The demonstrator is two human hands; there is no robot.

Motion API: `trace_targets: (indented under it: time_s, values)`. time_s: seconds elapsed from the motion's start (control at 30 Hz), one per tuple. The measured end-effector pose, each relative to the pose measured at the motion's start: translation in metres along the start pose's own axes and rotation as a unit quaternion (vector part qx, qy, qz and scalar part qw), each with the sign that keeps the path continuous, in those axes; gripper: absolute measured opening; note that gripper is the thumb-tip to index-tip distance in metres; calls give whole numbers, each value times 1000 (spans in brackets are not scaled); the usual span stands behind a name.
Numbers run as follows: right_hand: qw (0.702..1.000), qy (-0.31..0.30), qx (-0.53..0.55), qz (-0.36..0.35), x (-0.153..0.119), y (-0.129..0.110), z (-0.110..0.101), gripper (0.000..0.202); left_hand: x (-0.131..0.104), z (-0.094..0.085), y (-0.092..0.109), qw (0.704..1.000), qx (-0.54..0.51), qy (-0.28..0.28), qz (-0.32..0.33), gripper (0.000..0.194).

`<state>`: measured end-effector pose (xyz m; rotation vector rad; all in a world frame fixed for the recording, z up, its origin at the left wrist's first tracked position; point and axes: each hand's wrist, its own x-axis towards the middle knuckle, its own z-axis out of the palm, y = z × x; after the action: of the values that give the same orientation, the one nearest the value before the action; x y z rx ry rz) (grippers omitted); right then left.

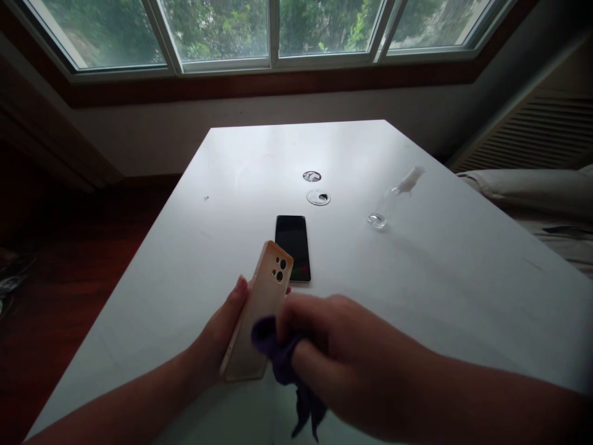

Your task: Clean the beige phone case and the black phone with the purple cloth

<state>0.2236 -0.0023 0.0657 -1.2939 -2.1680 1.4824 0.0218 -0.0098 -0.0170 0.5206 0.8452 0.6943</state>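
Note:
A pale peach phone case [252, 327] with camera cutouts near its top is tilted in my left hand [222, 327], whose thumb lies along its left edge. My right hand [328, 346] grips a bunched dark purple cloth [278, 355] against or just over the lower part of the case; whether they touch is hard to tell. Two loose ends of the cloth hang below. Behind the case, a phone [294, 241] with a black screen lies on the white table [194, 247]; the case's top corner overlaps it in view.
Beyond the phone are two round table inserts [318, 198], one behind the other. Toward the right stands or lies a clear bottle [377, 220] with a whitish nozzle. Windows [222, 31] line the far wall, and pale fabric [532, 191] sits past the right edge.

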Motion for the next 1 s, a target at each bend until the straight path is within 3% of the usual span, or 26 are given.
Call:
trace_targets:
  time_s: [0.13,0.27,0.33,0.43,0.57,0.77,0.83,0.93,1.0]
  values:
    - [985,138,106,8,1,3,-25,22,7,-9,2,1000,-10,5,-6,75]
    - [944,328,-1,-24,3,14,-43,19,10,-14,1,998,33,52,10,67]
    - [925,377,-37,-36,4,18,-47,20,8,-12,0,999,33,11,-6,66]
    - [907,406,-102,-42,7,20,-48,20,6,-10,0,999,29,5,-22,49]
    - [898,401,-178,-41,12,21,-48,25,7,-12,-2,999,35,18,-14,36]
    - [877,409,-251,-40,11,22,-44,32,9,-10,-2,999,31,3,5,37]
    - [905,343,-246,-58,8,17,-43,31,11,-9,-1,1000,23,0,17,36]
    - [963,150,-208,-85,3,8,-41,33,14,-7,1,999,1,-7,42,37]
    - [976,78,-182,-85,2,5,-41,34,16,-6,2,999,-11,-12,47,39]
